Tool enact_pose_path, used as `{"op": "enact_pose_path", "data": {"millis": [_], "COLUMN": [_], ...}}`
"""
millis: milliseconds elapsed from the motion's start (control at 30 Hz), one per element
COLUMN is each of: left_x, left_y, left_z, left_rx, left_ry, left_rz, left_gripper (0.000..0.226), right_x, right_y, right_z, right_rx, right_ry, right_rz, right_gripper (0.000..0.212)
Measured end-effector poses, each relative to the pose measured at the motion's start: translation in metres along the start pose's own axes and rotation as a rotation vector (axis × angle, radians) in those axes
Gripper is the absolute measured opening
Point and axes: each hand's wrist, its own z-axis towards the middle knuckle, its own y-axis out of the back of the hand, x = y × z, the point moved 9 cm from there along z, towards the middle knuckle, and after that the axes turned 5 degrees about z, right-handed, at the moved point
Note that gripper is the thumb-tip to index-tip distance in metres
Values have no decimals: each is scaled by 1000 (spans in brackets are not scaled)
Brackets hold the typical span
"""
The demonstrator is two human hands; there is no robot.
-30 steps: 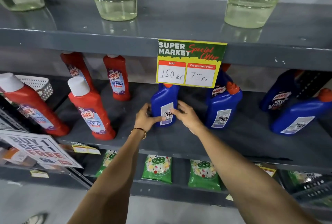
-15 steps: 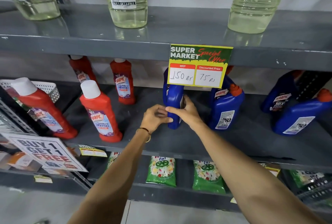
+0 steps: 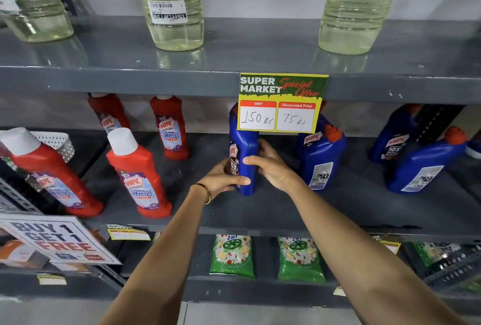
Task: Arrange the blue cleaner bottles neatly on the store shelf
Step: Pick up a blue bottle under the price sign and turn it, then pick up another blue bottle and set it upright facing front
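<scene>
Both hands are on one blue cleaner bottle (image 3: 244, 158) standing upright mid-shelf, directly under the price card (image 3: 282, 102). The left hand (image 3: 221, 177) wraps the label side low down, the right hand (image 3: 270, 164) clasps the opposite face. More blue bottles (image 3: 321, 162) stand toward the shelf's (image 3: 299, 210) right end, red ones (image 3: 138, 176) toward its left.
</scene>
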Motion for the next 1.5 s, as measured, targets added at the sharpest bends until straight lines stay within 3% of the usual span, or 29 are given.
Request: {"op": "enact_pose_path", "data": {"millis": [133,233,400,567,800,933,1033,1200,1400,1500], "left_x": [-1,2,20,34,35,36,33,25,13,7], "left_y": [9,13,38,38,38,36,34,4,-69,-97], "left_z": [7,11,9,6,8,0,-16,-37,-35,-18], "left_rx": [-245,-309,-508,-542,-545,-602,-738,-852,-787,-693], "left_ry": [-57,-68,18,82,100,112,109,15,-116,-126], "left_rz": [-76,-89,124,307,365,344,321,284,242,285], "left_gripper": [63,57,58,59,53,58,66,64,68,70], "right_x": [9,12,6,-14,-21,-24,-27,-23,-14,-2], "right_y": [8,12,21,25,25,26,39,75,105,130], "right_z": [2,3,0,0,0,-5,-15,-67,-134,-144], "right_rx": [-38,-60,-80,-93,-116,-152,-271,-671,-943,-973], "right_ry": [25,28,17,-36,-70,-94,-96,21,105,119], "right_rz": [-113,-154,-214,-268,-226,-213,-232,-378,-517,-479], "right_gripper": [34,39,51,59,55,64,72,58,57,56]}}
